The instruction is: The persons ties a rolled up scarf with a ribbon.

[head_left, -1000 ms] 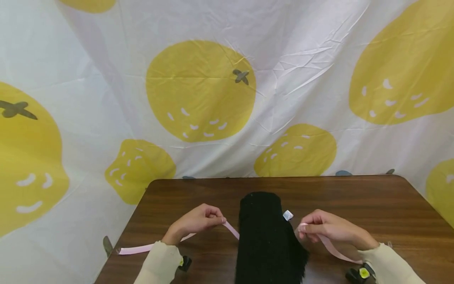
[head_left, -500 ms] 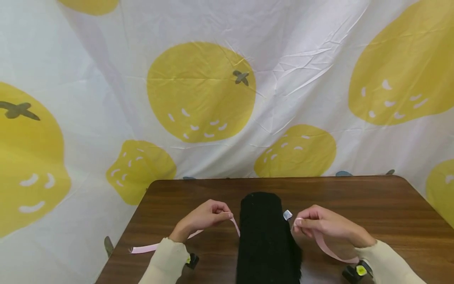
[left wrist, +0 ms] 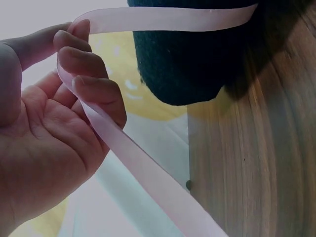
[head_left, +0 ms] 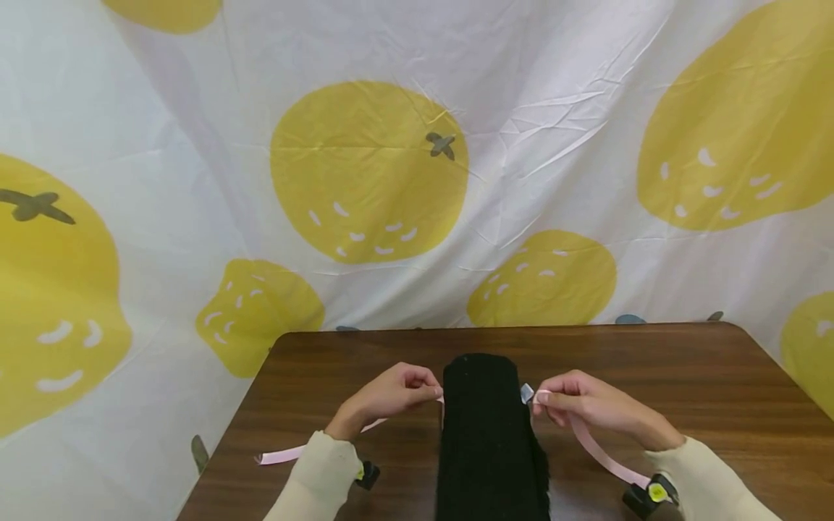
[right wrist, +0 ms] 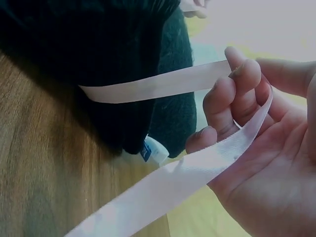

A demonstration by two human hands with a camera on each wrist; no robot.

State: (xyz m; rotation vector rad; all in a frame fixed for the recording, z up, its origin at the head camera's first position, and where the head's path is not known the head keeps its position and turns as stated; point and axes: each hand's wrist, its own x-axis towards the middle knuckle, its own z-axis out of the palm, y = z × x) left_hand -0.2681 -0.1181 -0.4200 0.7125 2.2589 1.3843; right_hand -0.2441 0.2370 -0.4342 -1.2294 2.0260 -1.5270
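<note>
A long bundle of fuzzy black cloth (head_left: 491, 441) lies lengthwise on the wood-grained tabletop (head_left: 684, 373), rounded at its far end, with a small white tag (head_left: 527, 394) poking out on the right. The person's left hand (head_left: 396, 396) pinches flat, satiny pink ribbon (left wrist: 163, 19) just beside it; the right hand (head_left: 589, 407) pinches a matching length opposite, each strip coming from low on the bundle's flank. The tabletop's straight far edge, rounded at the corners, runs before a creased, lemon-printed sheet (head_left: 554, 145). More wood stretches past the right hand than past the left.
</note>
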